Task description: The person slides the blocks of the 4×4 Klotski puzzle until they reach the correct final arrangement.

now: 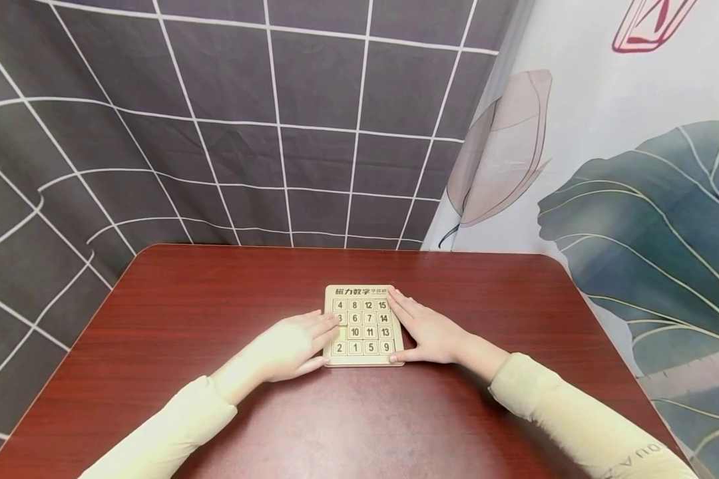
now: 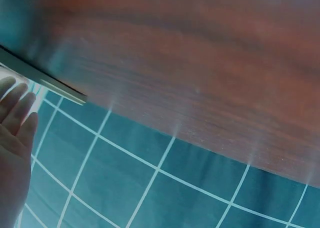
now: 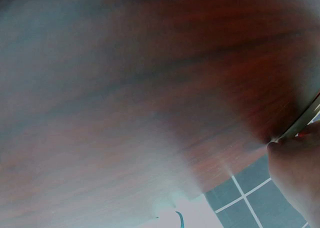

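Note:
A pale number sliding puzzle (image 1: 364, 361) lies flat on the table, with numbered tiles in rows and dark lettering along its top. A gap shows in the left column, above tile 2. My left hand (image 1: 287, 346) comes in from the left with straight fingers, their tips on tile 3 (image 1: 340, 319) and partly covering it. Its thumb is at the puzzle's lower left edge. At the right side, my right hand (image 1: 434, 336) holds the frame, fingers at the upper right corner and thumb at the lower right. The left wrist view shows the puzzle's edge (image 2: 55, 85) beyond the fingers.
The reddish-brown wooden table (image 1: 216, 286) has rounded far corners. Behind it hangs a dark curtain (image 1: 317, 80) with a white grid, and a pale curtain (image 1: 509, 199) with leaf prints hangs at the right.

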The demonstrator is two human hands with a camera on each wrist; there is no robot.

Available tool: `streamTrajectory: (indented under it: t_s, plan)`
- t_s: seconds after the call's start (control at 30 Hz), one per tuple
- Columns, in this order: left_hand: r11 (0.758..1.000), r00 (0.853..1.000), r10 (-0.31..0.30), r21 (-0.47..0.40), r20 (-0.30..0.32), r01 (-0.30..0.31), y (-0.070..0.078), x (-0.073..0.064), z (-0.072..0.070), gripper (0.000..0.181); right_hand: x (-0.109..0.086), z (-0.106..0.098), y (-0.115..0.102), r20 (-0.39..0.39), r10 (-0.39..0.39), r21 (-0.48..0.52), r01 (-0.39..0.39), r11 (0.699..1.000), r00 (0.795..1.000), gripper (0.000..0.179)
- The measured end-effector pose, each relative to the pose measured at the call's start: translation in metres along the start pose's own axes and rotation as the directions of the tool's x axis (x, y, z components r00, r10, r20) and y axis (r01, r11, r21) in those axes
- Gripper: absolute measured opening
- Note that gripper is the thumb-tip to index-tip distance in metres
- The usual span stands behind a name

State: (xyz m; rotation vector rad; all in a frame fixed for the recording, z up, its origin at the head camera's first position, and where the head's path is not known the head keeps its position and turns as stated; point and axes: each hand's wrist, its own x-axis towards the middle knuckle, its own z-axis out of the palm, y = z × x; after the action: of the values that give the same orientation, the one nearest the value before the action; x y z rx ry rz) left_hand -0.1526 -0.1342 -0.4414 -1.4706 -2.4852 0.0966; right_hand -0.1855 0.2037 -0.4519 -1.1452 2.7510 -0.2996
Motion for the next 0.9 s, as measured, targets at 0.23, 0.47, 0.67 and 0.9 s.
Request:
streamTrajectory:
  t_s: [0.23, 0.47, 0.67, 0.9]
  plan:
    - [0.998, 0.997, 0.064, 0.004, -0.038, -0.064, 0.016, -0.011, -0.004, 0.057, -0.001, 0.000, 0.000, -0.002, -0.004, 0.002, 0.004, 1.000, 1.000, 0.116]
    - [0.997, 0.996, 0.075, -0.005, -0.046, -0.075, 0.019, -0.014, -0.002, 0.061, -0.001, 0.000, 0.000, -0.005, 0.002, 0.005, -0.002, 1.000, 1.000, 0.116]
    - [0.998, 0.997, 0.056, -0.020, -0.044, -0.057, 0.010, -0.009, 0.001, 0.061, 0.000, 0.000, 0.000, -0.003, -0.001, 0.005, 0.001, 1.000, 1.000, 0.116]
    - [1.000, 1.000, -0.002, -0.025, 0.000, 0.002, 0.007, -0.005, 0.002, 0.063, 0.000, 0.001, 0.000, -0.002, -0.003, 0.009, 0.003, 1.000, 1.000, 0.116]
